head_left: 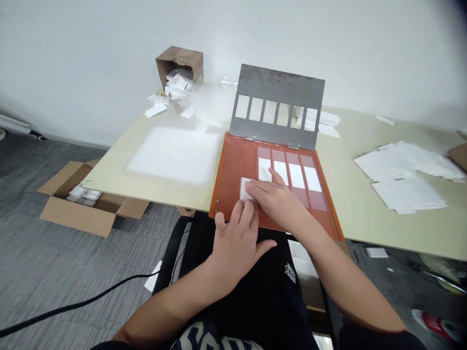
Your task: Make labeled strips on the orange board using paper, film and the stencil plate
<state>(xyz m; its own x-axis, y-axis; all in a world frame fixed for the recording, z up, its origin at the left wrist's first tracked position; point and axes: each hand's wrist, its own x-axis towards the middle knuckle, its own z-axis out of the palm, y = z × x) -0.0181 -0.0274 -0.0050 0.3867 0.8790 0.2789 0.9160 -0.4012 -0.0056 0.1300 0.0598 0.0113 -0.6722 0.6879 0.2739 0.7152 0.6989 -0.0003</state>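
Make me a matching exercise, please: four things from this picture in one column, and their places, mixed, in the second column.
1 metal cover
2 tipped carton
3 open carton
4 small white card

a on the floor left of the table
b partly under the right hand
c upright behind the orange tray
d on its side at the table's far edge

Pairs: 1-c, 2-d, 3-a, 4-b

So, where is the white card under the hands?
In the head view, the white card lies on the orange tray's left part, under the right hand.
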